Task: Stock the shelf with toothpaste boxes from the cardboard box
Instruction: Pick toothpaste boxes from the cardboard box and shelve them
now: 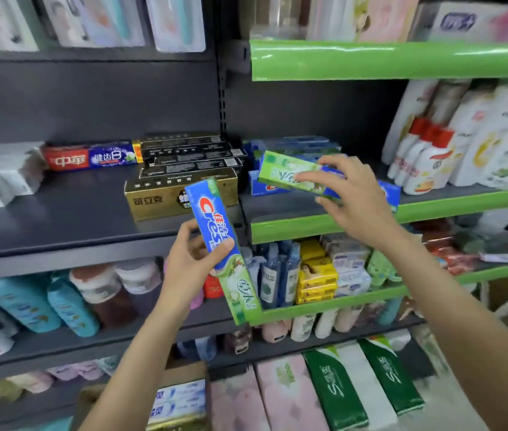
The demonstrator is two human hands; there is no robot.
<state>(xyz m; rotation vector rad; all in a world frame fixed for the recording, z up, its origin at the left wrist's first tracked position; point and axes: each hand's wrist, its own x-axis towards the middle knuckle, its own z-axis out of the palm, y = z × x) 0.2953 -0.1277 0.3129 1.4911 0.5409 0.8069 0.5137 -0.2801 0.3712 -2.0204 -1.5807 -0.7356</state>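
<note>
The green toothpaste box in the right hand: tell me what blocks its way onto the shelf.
Nothing visible does. The right hand holds the green toothpaste box just above the blue toothpaste boxes already stacked on the green-edged shelf, with open space in front.

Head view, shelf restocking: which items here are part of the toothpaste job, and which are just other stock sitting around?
Part of the job:
- blue-and-green Crest toothpaste box, gripped by the left hand
- green-and-blue toothpaste box, held by the right hand over the blue boxes on the green-edged shelf
- brown cardboard box at the bottom

Just other stock:
- gold box
- black flat boxes
- white shampoo bottles
- yellow soap packs
</note>
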